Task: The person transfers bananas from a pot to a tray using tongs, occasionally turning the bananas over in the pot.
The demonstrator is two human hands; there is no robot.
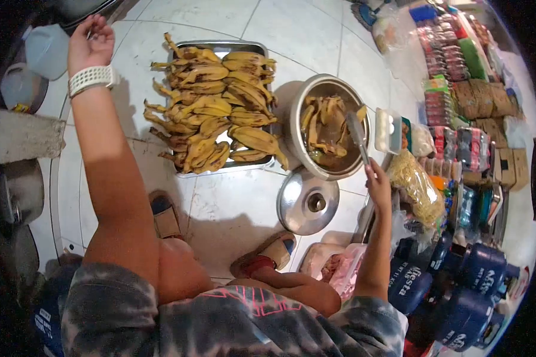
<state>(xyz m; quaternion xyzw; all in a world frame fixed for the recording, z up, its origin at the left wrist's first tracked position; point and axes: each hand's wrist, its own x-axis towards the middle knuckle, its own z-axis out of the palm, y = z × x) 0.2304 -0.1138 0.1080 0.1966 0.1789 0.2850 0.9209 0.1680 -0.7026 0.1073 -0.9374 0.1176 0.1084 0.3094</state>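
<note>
My right hand [377, 181] grips the handle end of long metal tongs [356, 132], whose far end reaches over a round pot [297, 134]. Brownish liquid fills the pot, with banana pieces or peels [326, 122] in it. My left hand [93, 46] is raised at the upper left, fingers loosely curled and apart, nothing visible in it; a white watch [92, 80] is on that wrist. Between my hands, a metal tray [256, 47] on the floor carries rows of yellow-brown bananas [203, 107]. A metal lid [298, 208] lies beside the pot.
An egg carton [388, 134] stands right of the pot. Packaged goods [458, 101], a bag of noodles [415, 189] and blue gas cylinders [476, 271] crowd the right side. On the left are plastic jugs [46, 50], a worn board [21, 138] and a metal pot [21, 190].
</note>
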